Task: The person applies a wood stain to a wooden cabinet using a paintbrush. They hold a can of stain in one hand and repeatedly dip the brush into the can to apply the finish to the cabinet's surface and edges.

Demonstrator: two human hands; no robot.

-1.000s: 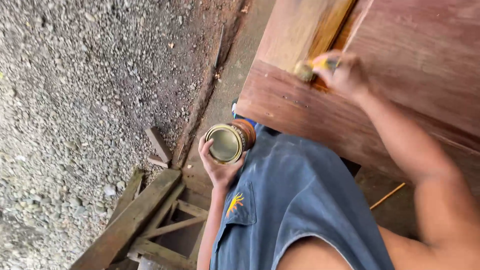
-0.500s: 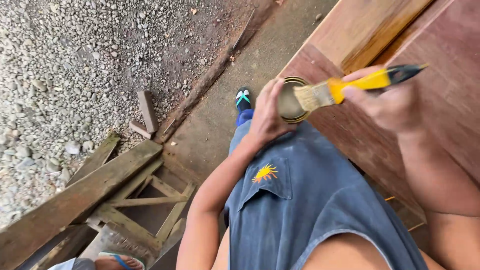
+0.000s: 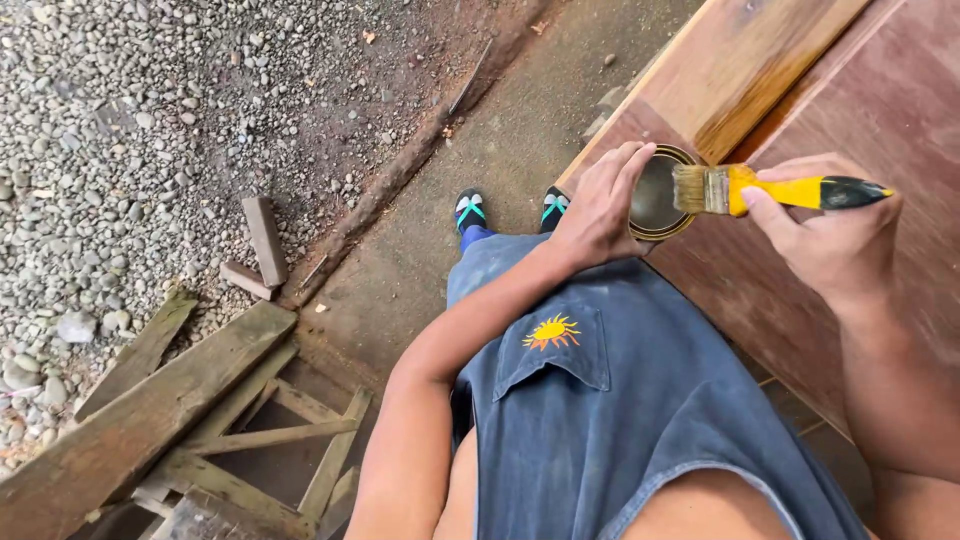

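My left hand (image 3: 600,205) grips the side of a small round metal can (image 3: 655,198) with dark liquid inside, held at the near edge of a large brown wooden panel (image 3: 830,290). My right hand (image 3: 825,235) holds a paintbrush (image 3: 775,190) with a yellow handle and a black tip. The pale bristles lie over the can's open top. A lighter, glossy wooden rail (image 3: 750,75) runs along the panel just beyond the can.
I stand on a concrete strip (image 3: 470,150) in flip-flops (image 3: 468,210). Gravel (image 3: 130,120) lies to the left with two short wood blocks (image 3: 262,240). A rough timber frame (image 3: 180,410) lies at the lower left.
My left hand raised the can from beside my body up to the panel's edge. My right hand brought the brush back from the rail to over the can. The view tilted downwards.
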